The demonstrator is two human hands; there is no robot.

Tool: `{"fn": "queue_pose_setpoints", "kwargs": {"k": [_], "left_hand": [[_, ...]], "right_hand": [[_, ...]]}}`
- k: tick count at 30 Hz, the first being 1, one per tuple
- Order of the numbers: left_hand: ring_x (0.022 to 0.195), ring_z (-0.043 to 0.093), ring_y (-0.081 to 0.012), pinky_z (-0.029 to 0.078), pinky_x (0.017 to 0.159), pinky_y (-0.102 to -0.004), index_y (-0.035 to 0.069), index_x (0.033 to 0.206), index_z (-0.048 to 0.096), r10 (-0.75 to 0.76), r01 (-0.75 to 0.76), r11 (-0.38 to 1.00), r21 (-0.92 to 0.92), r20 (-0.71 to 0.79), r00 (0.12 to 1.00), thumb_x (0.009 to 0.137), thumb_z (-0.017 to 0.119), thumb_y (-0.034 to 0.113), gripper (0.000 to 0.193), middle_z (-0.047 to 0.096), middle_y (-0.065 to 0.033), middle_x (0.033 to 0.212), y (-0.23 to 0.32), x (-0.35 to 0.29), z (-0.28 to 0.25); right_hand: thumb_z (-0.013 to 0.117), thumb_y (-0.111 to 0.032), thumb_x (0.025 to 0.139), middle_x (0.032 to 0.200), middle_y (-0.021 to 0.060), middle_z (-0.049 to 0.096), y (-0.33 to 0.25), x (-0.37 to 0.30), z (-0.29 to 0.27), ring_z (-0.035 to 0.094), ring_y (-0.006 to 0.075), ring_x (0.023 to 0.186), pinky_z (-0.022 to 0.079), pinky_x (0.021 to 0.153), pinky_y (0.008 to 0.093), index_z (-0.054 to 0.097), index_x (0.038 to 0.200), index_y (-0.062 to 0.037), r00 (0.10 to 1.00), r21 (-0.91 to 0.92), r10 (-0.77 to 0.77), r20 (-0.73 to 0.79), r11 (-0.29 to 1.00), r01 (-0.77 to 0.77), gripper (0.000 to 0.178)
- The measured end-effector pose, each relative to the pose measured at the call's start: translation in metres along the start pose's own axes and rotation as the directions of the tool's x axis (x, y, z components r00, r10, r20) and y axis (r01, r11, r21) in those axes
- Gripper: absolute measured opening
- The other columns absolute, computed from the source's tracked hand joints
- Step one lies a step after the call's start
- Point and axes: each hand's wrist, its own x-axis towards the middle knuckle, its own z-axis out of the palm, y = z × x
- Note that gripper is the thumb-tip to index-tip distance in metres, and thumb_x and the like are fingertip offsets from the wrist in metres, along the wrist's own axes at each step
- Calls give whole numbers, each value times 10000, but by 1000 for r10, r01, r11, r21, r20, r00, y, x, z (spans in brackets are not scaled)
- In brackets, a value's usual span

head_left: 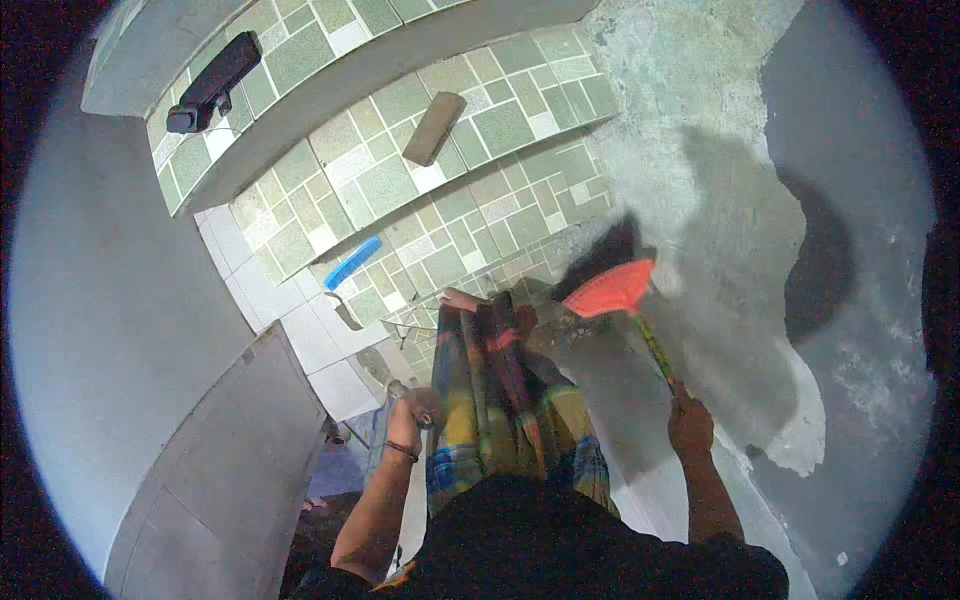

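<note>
My right hand (691, 427) is closed around the green handle of a broom (612, 288) with a fan-shaped orange-red head. Its head is raised in front of the rough wall, to the right of my legs. Beside the head is a dark patch; whether it is bristles or shadow I cannot tell. At my left side, my left hand (412, 412) has its fingers curled round something small with a greyish end, too unclear to name. Between my hands hangs checked cloth (460, 420) over my legs, and one bare foot (460, 299) shows below it.
Green tiled steps (385, 170) rise ahead. On them lie a brown block (434, 128), a long black object (215, 85) and a blue strip-like piece (353, 263). A grey door-like panel (220, 460) stands at left. Patchy plaster (700, 90) covers the right wall.
</note>
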Motion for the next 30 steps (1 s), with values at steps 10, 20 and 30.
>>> {"fn": "queue_pose_setpoints", "kwargs": {"k": [10,20,30], "left_hand": [[964,678,-275,543,834,-384,-57,1151,639,154,-151,966,-211,1,988,972,457,267,412,705,-201,1084,24,18,-5],[835,670,-192,508,739,-308,-14,1061,711,190,-202,978,-50,-191,963,989,547,326,384,726,-101,974,22,15,30],[818,676,-208,517,699,-333,15,1160,682,99,-116,977,-178,-104,990,957,553,370,430,723,-127,1017,-16,3,-14]], "right_hand": [[478,-216,998,959,217,681,-38,46,-15,675,394,776,545,720,519,474,1445,-114,992,-75,37,119,997,-28,458],[586,-281,944,830,218,687,-43,34,-109,666,436,790,517,750,556,640,1259,-94,975,-153,-223,7,963,221,370],[539,-322,939,871,223,700,23,104,-58,687,404,817,538,800,534,712,859,-17,894,-379,-167,416,862,337,360]]}}
